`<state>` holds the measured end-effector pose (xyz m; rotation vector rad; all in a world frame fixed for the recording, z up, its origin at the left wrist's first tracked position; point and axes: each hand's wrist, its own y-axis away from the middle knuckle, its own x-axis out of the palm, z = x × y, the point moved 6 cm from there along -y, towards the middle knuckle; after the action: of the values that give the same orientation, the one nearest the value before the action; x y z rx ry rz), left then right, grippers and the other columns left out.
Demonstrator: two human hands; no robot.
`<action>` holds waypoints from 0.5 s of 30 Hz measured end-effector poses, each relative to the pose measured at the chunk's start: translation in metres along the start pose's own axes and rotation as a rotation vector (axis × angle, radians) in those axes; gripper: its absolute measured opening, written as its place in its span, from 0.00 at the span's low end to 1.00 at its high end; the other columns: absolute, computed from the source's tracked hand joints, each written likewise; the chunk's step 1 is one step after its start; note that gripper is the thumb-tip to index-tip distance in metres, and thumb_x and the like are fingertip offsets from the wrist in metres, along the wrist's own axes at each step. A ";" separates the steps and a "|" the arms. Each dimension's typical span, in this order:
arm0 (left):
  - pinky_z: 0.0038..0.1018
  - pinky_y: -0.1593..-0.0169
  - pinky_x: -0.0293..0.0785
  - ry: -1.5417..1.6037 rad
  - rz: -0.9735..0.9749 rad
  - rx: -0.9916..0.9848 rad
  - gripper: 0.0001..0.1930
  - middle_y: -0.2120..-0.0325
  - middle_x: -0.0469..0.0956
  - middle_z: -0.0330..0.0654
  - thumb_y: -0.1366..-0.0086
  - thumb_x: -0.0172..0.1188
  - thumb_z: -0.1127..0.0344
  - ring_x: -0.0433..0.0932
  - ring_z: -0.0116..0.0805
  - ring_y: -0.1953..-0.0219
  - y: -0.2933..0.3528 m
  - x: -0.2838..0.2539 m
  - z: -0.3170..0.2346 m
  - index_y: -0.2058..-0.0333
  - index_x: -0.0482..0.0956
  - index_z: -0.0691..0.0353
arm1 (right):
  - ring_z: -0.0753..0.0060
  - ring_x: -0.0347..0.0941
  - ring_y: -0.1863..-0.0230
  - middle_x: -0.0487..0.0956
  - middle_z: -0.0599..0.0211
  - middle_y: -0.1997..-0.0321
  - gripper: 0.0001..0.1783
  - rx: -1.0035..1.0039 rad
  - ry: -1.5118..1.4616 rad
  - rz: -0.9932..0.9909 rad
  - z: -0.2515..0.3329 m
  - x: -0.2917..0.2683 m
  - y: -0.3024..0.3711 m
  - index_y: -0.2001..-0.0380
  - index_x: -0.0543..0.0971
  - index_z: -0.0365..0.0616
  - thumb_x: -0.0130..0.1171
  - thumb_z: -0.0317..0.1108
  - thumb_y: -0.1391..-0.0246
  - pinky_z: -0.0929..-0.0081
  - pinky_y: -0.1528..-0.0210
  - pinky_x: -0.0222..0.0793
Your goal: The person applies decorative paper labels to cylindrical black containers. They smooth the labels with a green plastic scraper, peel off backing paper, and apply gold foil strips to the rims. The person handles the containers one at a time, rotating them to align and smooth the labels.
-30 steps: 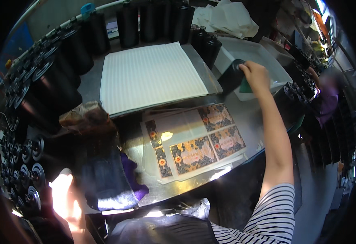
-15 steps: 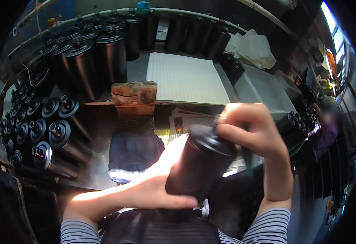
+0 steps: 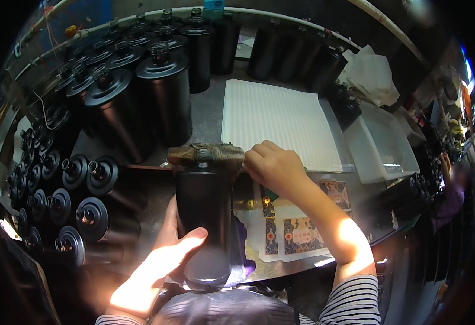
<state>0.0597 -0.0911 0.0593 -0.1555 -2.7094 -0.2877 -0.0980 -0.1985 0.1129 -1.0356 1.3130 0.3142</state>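
A black cylindrical bottle (image 3: 205,203) lies along my line of view, its clear neck pointing away from me. My left hand (image 3: 175,244) is closed round its near left side, thumb on top. The neck end is over the rough wooden block (image 3: 226,154) at the bench edge; whether they touch I cannot tell. Just right of the block is my right hand (image 3: 274,165), fingers curled together, and whatever they may hold is hidden. Dark purple cloth (image 3: 243,244) shows beside the bottle. Printed label sheets (image 3: 302,236) lie below my right forearm.
Several black bottles (image 3: 164,92) stand upright at the back left, more (image 3: 99,219) at the left. A white ridged sheet (image 3: 281,122) covers mid-bench. Right of it are a translucent bin (image 3: 381,143) and crumpled white plastic (image 3: 373,76). Another person (image 3: 451,200) is at far right.
My right hand has left the bottle's neck and moved to beside the wooden block. The bottle has swung left, its neck end now over the block. The view has shifted, showing more label sheets.
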 end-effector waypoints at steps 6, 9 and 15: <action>0.35 0.40 0.62 0.102 0.030 -0.053 0.46 0.45 0.62 0.46 0.50 0.69 0.62 0.63 0.39 0.42 -0.003 0.006 -0.006 0.37 0.48 0.57 | 0.64 0.73 0.74 0.73 0.70 0.79 0.05 0.190 -0.147 -0.028 -0.015 0.009 -0.002 0.78 0.73 0.44 0.59 0.29 0.59 0.68 0.75 0.69; 0.35 0.40 0.59 0.090 0.025 -0.060 0.48 0.44 0.61 0.46 0.51 0.71 0.58 0.62 0.39 0.41 -0.006 0.002 0.000 0.37 0.48 0.58 | 0.73 0.73 0.76 0.75 0.68 0.80 0.03 0.555 -0.543 -0.060 -0.040 0.014 0.005 0.76 0.75 0.39 0.56 0.28 0.54 0.74 0.72 0.68; 0.34 0.39 0.55 0.052 -0.036 -0.064 0.50 0.43 0.60 0.45 0.52 0.72 0.58 0.59 0.40 0.40 -0.001 -0.005 0.001 0.37 0.48 0.59 | 0.86 0.62 0.82 0.69 0.76 0.80 0.07 1.077 -0.790 -0.614 -0.136 -0.027 0.064 0.79 0.73 0.45 0.52 0.32 0.50 0.85 0.79 0.58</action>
<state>0.0635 -0.0921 0.0560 -0.1165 -2.6551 -0.3838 -0.2383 -0.2582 0.1207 -0.2593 0.2695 -0.4086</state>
